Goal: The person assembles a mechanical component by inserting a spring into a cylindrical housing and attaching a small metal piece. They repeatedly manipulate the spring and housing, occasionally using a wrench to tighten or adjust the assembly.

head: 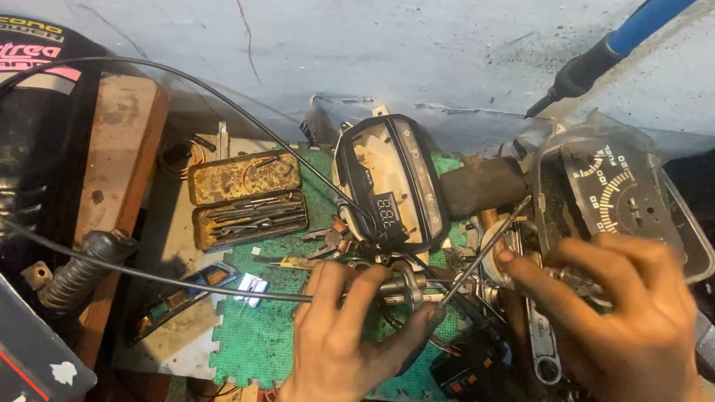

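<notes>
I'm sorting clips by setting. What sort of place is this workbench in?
Probably a small motorcycle repair workshop. A speedometer cluster with its dial exposed lies on the bench, a soldering iron hangs above it, and an open case of small tools sits on the green mat beside a long black cable.

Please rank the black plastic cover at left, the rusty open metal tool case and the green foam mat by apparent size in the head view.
1. Black plastic cover, though nearer the camera
2. Green foam mat
3. Rusty open metal tool case
</notes>
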